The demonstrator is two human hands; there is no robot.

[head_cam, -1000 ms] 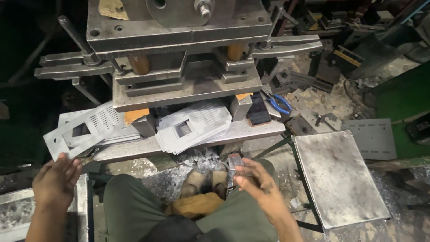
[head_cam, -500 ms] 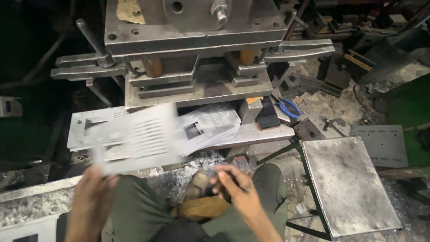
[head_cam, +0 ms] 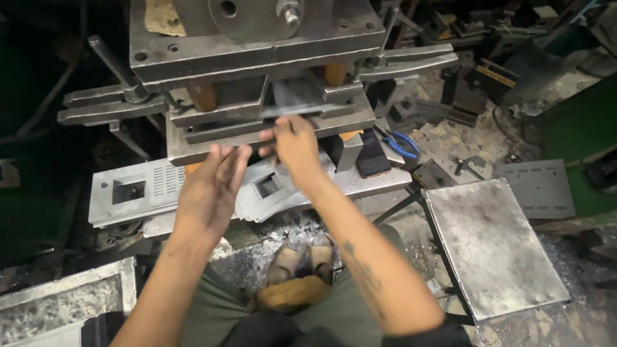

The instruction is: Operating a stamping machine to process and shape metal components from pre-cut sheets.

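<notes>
A thin grey metal plate point(head_cam: 297, 97), blurred by motion, lies partly inside the slot of the heavy steel press die point(head_cam: 257, 71). My right hand point(head_cam: 292, 146) is raised to the die and pinches the plate's near edge. Just below and to its left, my left hand point(head_cam: 212, 186) hovers with its fingers spread, holding nothing. Under the hands, on the press bed, lie two stacks of punched grey plates with square cut-outs, one stack at the left point(head_cam: 132, 191) and one in the middle point(head_cam: 276, 189).
A long lever handle point(head_cam: 112, 64) sticks out at the press's upper left. Blue-handled pliers point(head_cam: 402, 144) and a dark flat block point(head_cam: 369, 154) sit on the bed's right end. A grey metal stand top point(head_cam: 491, 238) is at the right. Metal scraps cover the floor around my sandalled feet point(head_cam: 299, 263).
My left hand lifted a plate from the left stack and carried it up toward the die. My right hand rose from my lap and now grips that plate at the slot.
</notes>
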